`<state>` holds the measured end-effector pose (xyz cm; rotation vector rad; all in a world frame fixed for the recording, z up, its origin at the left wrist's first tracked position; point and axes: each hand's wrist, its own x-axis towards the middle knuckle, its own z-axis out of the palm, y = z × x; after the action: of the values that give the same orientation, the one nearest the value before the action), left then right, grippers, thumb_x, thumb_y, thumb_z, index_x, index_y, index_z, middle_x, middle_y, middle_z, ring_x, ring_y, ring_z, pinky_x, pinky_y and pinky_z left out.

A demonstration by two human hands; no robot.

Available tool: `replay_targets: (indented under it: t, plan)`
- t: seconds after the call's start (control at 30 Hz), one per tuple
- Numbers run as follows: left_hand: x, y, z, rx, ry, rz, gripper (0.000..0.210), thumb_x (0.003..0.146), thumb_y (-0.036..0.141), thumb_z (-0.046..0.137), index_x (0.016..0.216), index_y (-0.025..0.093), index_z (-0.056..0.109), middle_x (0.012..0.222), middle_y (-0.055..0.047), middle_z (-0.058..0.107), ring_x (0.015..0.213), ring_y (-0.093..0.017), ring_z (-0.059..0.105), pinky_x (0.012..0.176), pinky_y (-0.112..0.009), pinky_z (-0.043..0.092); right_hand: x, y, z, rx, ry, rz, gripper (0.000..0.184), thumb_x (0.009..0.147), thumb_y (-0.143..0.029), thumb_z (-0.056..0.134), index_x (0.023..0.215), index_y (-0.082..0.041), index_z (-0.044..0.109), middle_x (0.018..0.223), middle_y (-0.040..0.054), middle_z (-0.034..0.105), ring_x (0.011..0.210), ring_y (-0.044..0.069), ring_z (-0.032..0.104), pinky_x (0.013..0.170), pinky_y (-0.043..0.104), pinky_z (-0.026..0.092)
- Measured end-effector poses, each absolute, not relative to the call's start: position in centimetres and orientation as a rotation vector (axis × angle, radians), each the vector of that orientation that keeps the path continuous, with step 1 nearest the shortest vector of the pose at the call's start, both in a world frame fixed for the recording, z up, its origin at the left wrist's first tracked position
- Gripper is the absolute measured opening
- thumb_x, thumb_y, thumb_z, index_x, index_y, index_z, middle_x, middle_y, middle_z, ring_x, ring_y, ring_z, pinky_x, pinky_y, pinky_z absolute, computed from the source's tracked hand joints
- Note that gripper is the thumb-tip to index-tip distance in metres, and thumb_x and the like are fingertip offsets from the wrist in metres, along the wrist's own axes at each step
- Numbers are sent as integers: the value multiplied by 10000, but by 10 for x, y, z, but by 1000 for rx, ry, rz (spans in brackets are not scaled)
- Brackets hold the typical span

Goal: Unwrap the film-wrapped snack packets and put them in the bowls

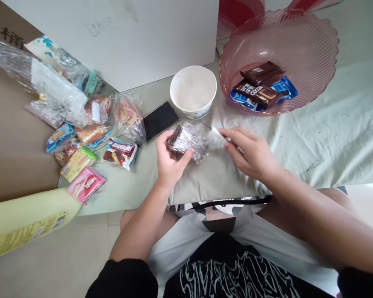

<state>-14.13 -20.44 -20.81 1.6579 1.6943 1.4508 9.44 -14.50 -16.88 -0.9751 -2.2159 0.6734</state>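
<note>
My left hand (171, 161) is closed round a dark brown snack in clear crinkled plastic wrap (191, 142), low over the cloth. To its right, my right hand (251, 151) pinches a small white strip (217, 134) between thumb and fingers. What kind of strip it is does not show clearly, and its tip points toward the wrap. Just beyond both hands stands a white paper bowl (193, 89). A black phone (161, 119) lies flat behind my left hand.
A pink glass bowl (316, 62) with brown and blue snack packets (263, 94) stands at the back right. Several wrapped snacks (121, 153) are heaped at left, beside a cardboard box (15, 145). A white box (149, 37) stands behind. Pale green cloth (298, 157) covers the surface.
</note>
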Motion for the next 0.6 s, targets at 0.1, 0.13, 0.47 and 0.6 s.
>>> replay_targets:
  t: [0.1, 0.13, 0.47, 0.6]
  plan:
    - [-137, -206, -206, 1746, 1687, 1403, 583, 792, 567, 790, 1221, 244, 560, 1172, -70, 613, 1112, -227, 643, 979, -350, 530, 85, -156, -168, -823, -2186, 848, 313, 1021, -234, 483, 1267, -190, 671, 1120, 99, 748, 947, 188, 718, 814, 316, 584]
    - [-137, -206, -205, 1759, 1679, 1387, 574, 780, 582, 794, 1185, 239, 577, 1153, -68, 617, 1102, -229, 644, 970, -350, 531, 84, -158, -167, -823, -2182, 887, 313, 1023, -235, 482, 1258, -185, 682, 1106, 95, 758, 924, 180, 721, 800, 308, 583]
    - [-167, -195, -202, 1300, 1724, 1681, 581, 780, 646, 751, 1143, 266, 504, 1019, -26, 558, 838, -161, 601, 749, -302, 514, 106, -137, -163, -1229, -2205, 723, 282, 944, -245, 546, 1140, -216, 747, 936, 58, 785, 699, 186, 683, 670, 320, 531]
    - [-154, -206, -198, 1701, 1754, 1332, 382, 919, 588, 603, 1049, 230, 574, 1075, -65, 572, 996, -208, 610, 880, -361, 511, 110, -129, -170, -1281, -2216, 383, 242, 924, -227, 571, 1106, -217, 729, 1097, 113, 762, 972, 293, 708, 844, 443, 558]
